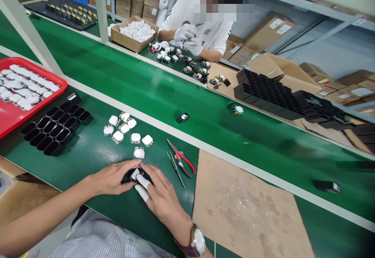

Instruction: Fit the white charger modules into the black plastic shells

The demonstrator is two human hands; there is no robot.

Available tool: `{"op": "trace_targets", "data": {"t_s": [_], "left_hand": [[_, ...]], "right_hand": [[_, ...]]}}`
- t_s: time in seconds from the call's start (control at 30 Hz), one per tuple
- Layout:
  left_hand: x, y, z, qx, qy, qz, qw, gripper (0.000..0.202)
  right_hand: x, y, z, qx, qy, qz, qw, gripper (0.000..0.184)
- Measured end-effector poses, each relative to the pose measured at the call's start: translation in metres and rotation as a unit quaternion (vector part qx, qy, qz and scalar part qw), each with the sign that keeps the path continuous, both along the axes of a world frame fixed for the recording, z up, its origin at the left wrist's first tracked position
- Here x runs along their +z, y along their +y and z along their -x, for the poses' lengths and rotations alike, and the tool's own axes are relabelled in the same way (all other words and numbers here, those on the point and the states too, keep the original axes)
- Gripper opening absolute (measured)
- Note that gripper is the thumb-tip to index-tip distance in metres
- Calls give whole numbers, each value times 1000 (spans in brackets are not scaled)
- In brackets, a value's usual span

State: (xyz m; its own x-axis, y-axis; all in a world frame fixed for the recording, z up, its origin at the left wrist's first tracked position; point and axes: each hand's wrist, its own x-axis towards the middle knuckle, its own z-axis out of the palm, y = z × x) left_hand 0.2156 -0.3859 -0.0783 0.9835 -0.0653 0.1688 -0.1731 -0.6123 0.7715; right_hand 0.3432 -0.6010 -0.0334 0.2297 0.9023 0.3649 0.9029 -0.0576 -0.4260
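Striped shirt fabric (102,238) filled the bottom edge, and above it both forearms reached onto the green table (96,152). Left hand (113,178) lay palm down, fingers partly curled, its fingertips pressed against a small black housing (135,174) with a white part seated in it. Right hand (162,195) came in from the other side, wrist bent and wearing a watch (197,242); its fingers were loosely bent, two of them capped with white finger cots (143,185) and resting on the same housing. Together the two hands pinched that piece between them on the table, just below the scattered parts.

Beyond the hands ran the green conveyor belt (175,94), with a brown cardboard sheet (243,207) to the right. A red tray (17,113) of white parts sat at the far left, a black compartment tray (52,127) beside it. Across the belt a co-worker in white gloves (189,37) held something small at chest height; whether those hands were closed on it I could not tell. Stacked black trays (269,94) and a cardboard box of white caps (134,31) stood near that person. White-capped modules (125,129) lay loose just above the hands, with red-handled pliers (183,160) and tweezers (175,167) to their right. One black unit (182,117) rode on the belt.
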Motion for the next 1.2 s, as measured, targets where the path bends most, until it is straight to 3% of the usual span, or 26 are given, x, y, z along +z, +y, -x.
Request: {"op": "trace_targets", "data": {"t_s": [0.1, 0.23, 0.37, 0.57, 0.7, 0.77, 0.83, 0.93, 1.0, 1.1, 1.2], "left_hand": [[3, -1, 0, 1, -4, 4, 1000, 66], [6, -1, -1, -13, -98, -5, 995, 37], [8, 3, -3, -19, -164, -20, 986, 29], [19, -1, -6, -28, -133, 3, 991, 15], [29, 3, -11, 5, -98, 74, 992, 6], [39, 20, -24, 43, -98, 84, 991, 3], [54, 48, -51, 92, -105, 37, 990, 7], [80, 104, -110, 197, -66, -103, 973, 8], [92, 140, -151, 248, -46, -138, 958, 6], [95, 177, -193, 303, -16, -168, 938, 13], [86, 193, -202, 314, 9, -186, 931, 23]], "right_hand": [[-10, 3, 0, 7, 12, -4, 1000, 26], [-14, 6, 1, -20, 5, -5, 1000, 28], [-15, 9, 1, -24, 32, -7, 999, 23], [-21, 3, -6, -12, 168, -28, 985, 39], [-20, -13, -14, -64, 211, -69, 973, 45], [-16, -21, -18, -91, 187, -73, 975, 40], [-14, -26, -20, -99, 157, -67, 980, 35], [-13, -26, -21, -105, 117, -50, 986, 34], [-15, -22, -21, -117, 84, -40, 989, 34], [-20, -13, -26, -135, 21, -51, 989, 36], [-23, 0, -37, -147, -29, -64, 987, 38]]}}
